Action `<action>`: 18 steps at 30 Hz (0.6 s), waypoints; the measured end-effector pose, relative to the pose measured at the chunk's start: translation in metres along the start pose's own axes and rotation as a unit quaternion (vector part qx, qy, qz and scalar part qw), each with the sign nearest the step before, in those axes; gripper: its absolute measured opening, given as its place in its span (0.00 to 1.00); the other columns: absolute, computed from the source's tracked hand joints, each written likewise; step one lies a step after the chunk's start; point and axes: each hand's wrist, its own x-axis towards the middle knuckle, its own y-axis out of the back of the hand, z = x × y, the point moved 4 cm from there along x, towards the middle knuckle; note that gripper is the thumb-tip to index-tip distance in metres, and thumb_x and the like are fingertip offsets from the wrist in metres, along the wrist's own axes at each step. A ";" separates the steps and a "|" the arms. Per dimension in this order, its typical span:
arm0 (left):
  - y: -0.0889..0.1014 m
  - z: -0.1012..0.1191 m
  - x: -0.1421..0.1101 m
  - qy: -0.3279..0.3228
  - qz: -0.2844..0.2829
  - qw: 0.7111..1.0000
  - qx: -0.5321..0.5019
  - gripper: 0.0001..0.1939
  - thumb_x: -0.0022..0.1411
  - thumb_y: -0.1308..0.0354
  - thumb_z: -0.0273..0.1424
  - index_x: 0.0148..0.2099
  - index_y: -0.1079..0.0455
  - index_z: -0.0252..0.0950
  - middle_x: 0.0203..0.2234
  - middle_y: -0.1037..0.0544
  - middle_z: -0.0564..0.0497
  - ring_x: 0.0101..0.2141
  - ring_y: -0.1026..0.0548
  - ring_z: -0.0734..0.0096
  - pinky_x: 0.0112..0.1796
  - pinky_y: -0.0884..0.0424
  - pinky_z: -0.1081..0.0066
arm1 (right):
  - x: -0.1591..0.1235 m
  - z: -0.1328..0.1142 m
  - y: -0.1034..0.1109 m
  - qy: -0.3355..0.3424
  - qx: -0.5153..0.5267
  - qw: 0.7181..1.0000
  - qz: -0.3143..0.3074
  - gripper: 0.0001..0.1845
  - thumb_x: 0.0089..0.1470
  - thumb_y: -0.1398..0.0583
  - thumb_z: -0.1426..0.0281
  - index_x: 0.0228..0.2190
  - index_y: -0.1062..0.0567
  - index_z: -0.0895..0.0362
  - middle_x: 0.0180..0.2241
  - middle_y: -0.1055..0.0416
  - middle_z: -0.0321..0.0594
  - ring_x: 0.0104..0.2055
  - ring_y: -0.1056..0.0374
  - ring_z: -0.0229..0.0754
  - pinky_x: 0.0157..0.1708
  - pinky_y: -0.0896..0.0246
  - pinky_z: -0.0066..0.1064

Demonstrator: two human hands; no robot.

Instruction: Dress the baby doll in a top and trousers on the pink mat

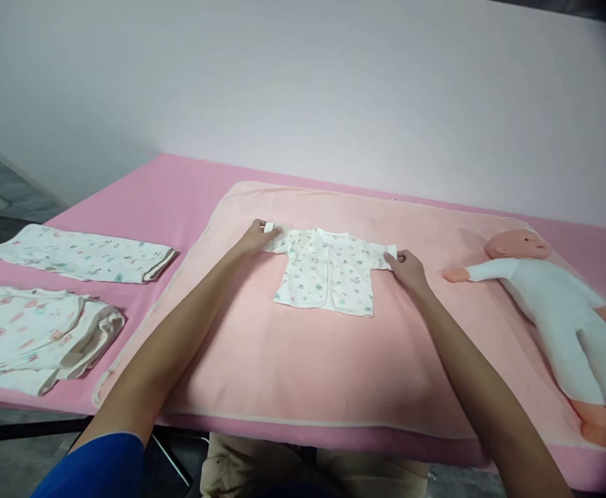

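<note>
A small white baby shirt [328, 270] with a coloured print lies spread flat on a peach blanket [303, 373], its front facing up and its sleeves out to both sides. My left hand [258, 236] pinches the cuff of the sleeve on the left. At the opposite cuff, my right hand [407, 268] grips the sleeve end between thumb and fingers. To the right of the shirt a baby doll [552, 304] in a white body lies on its back, one arm stretched toward my right hand.
Folded printed baby clothes [85, 254] lie at the left on the pink table cover [147, 187]. Nearer to me is a second folded pile [28, 332] with beige edges. A pale wall [303, 97] stands behind the table.
</note>
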 end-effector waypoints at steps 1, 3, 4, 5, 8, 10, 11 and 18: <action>0.000 -0.004 0.001 0.009 0.001 0.999 -0.044 0.24 0.60 0.26 0.41 0.48 0.36 0.39 0.36 0.23 0.51 0.34 0.23 0.67 0.37 0.28 0.70 | 0.002 0.001 -0.002 0.000 0.008 1.000 0.004 0.25 0.54 0.33 0.46 0.36 0.25 0.55 0.34 0.25 0.39 0.36 0.32 0.44 0.39 0.42 0.36; 0.000 -0.009 0.003 0.011 0.006 0.995 -0.095 0.22 0.65 0.29 0.38 0.51 0.38 0.40 0.36 0.24 0.52 0.32 0.23 0.70 0.34 0.28 0.72 | 0.002 0.004 -0.005 0.005 0.030 0.999 0.020 0.27 0.56 0.35 0.43 0.38 0.25 0.54 0.34 0.27 0.38 0.37 0.33 0.43 0.39 0.41 0.35; -0.001 -0.010 0.004 0.004 0.011 0.993 -0.114 0.22 0.67 0.31 0.38 0.53 0.39 0.40 0.36 0.24 0.53 0.32 0.23 0.71 0.33 0.28 0.72 | 0.002 0.006 -0.005 0.010 0.046 0.998 0.032 0.28 0.57 0.36 0.42 0.40 0.26 0.54 0.35 0.27 0.38 0.38 0.32 0.43 0.40 0.40 0.34; -0.002 -0.011 0.004 -0.005 0.011 0.992 -0.128 0.22 0.68 0.32 0.37 0.54 0.40 0.40 0.36 0.25 0.53 0.32 0.23 0.71 0.33 0.28 0.72 | 0.001 0.007 -0.004 0.014 0.063 0.997 0.048 0.29 0.58 0.37 0.41 0.42 0.27 0.54 0.36 0.27 0.38 0.38 0.32 0.43 0.40 0.39 0.34; -0.008 -0.011 0.005 -0.055 0.010 0.995 -0.085 0.22 0.69 0.35 0.40 0.57 0.41 0.42 0.36 0.25 0.54 0.31 0.24 0.69 0.33 0.28 0.70 | 0.000 0.010 0.001 0.019 0.086 0.991 0.096 0.29 0.60 0.38 0.41 0.44 0.28 0.54 0.36 0.26 0.38 0.37 0.33 0.43 0.39 0.39 0.33; -0.010 -0.009 0.003 -0.094 0.038 0.995 0.009 0.20 0.70 0.36 0.42 0.57 0.38 0.43 0.36 0.24 0.53 0.33 0.24 0.66 0.37 0.28 0.66 | 0.001 0.012 0.003 0.016 0.057 0.992 0.110 0.27 0.60 0.37 0.43 0.43 0.27 0.53 0.35 0.26 0.38 0.36 0.33 0.43 0.39 0.40 0.34; -0.011 -0.007 0.001 -0.108 0.058 0.991 0.059 0.19 0.70 0.37 0.43 0.57 0.36 0.43 0.36 0.24 0.53 0.34 0.24 0.65 0.41 0.28 0.64 | 0.002 0.013 0.003 0.013 0.033 0.993 0.109 0.26 0.60 0.37 0.44 0.43 0.27 0.53 0.35 0.25 0.39 0.36 0.33 0.44 0.40 0.40 0.35; -0.008 0.003 0.000 -0.083 0.095 0.977 0.174 0.16 0.77 0.49 0.45 0.56 0.33 0.40 0.39 0.18 0.50 0.45 0.20 0.59 0.65 0.44 0.50 | -0.007 -0.002 0.003 0.080 -0.092 0.980 0.155 0.31 0.60 0.38 0.55 0.58 0.33 0.57 0.52 0.25 0.54 0.52 0.31 0.57 0.53 0.38 0.49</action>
